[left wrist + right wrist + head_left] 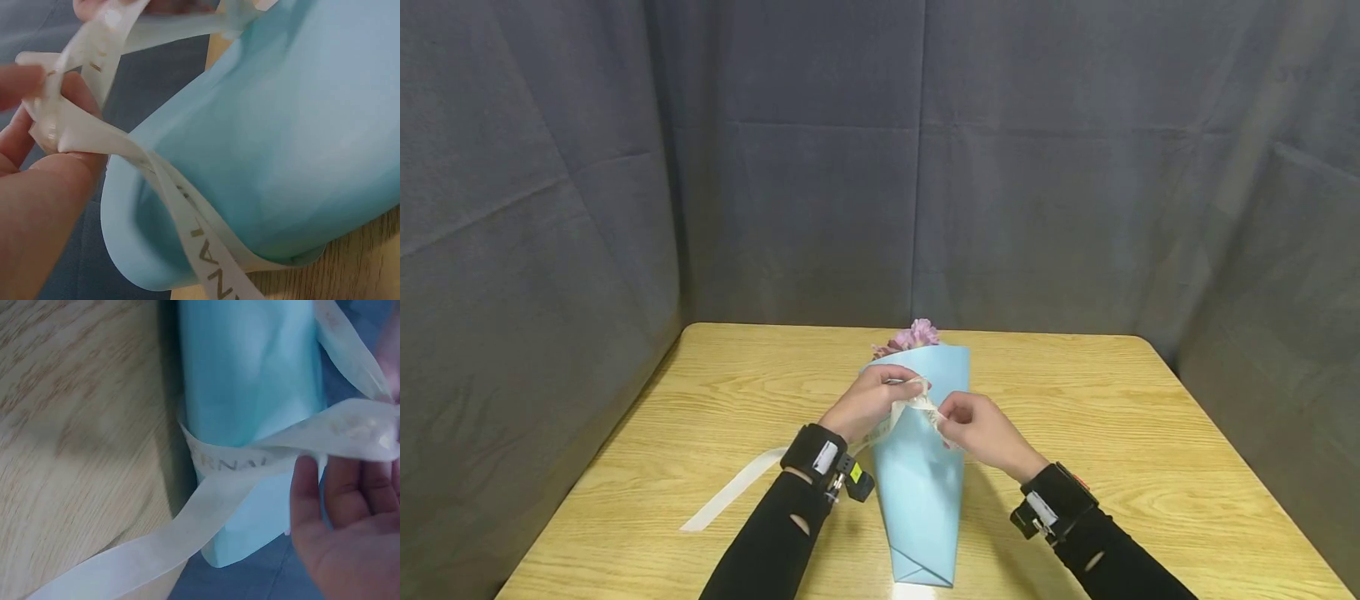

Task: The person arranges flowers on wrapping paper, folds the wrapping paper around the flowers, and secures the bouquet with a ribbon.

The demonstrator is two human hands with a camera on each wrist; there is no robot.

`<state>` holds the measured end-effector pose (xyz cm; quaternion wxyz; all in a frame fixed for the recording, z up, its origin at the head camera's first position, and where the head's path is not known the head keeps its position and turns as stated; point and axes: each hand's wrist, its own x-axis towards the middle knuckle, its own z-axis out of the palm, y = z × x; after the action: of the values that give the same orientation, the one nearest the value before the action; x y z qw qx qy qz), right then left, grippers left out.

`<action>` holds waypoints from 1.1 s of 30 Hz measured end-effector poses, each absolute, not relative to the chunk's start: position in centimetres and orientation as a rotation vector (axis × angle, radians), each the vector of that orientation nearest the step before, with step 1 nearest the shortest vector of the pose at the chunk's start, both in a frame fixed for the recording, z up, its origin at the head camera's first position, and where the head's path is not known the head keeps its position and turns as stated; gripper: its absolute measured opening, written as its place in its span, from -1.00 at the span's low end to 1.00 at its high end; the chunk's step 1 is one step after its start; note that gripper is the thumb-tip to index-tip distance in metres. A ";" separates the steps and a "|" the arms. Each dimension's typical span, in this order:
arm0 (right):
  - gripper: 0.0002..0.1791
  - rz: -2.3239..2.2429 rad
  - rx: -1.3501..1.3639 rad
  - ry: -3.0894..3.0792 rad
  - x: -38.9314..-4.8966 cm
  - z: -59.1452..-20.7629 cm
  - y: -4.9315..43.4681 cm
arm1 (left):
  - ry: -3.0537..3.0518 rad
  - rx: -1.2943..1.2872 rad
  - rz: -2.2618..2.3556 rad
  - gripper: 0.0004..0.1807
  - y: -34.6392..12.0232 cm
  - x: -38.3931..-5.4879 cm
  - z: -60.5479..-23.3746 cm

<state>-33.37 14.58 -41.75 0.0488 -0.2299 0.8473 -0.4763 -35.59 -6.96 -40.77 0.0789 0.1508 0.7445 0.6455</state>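
Cream ribbon (737,488) is pinched between the thumb and fingers of the left hand (877,402), at a spot where it folds over itself in loops over the paper. The right hand (983,432), just beside it, grips another stretch of the same ribbon with its fingers curled in. From the hands, the ribbon runs as a band around the blue paper (921,500), its lettering showing in part, and one long tail trails off over the counter (1112,417) to the left. The paper lies lengthwise on the counter, folded at its near end, with pink flowers (917,335) showing at the far end; behind hangs a grey curtain (820,192).

A bow or knot seems to be forming, so the left thumb would do best to pin the crossing firmly while the right hand draws its part through and snugs it evenly. The strand below the left hand is twisted; flattening it with the lettering outward should give a neater band. Pulling too hard could crease the paper or drag the band askew, so gentle, matched tension on both sides seems wise.
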 end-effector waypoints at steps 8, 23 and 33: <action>-0.77 -1.624 -0.595 2.388 -34.1 -40.7 17.7 | 2.345 0.395 1.943 -0.80 -7.0 -35.6 -40.5; -0.76 -1.325 -0.684 2.133 -34.3 -39.4 22.0 | 2.291 0.358 2.094 -0.81 -7.4 -35.8 -40.5; -0.86 -1.269 -0.867 2.127 -33.7 -39.5 18.9 | 2.422 0.471 1.966 -0.78 -6.5 -35.7 -40.5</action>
<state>-33.68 18.88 -39.51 0.2561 -0.3196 0.7835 -0.4674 -35.72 -6.54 -40.45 -0.0065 0.1494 0.7677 0.6231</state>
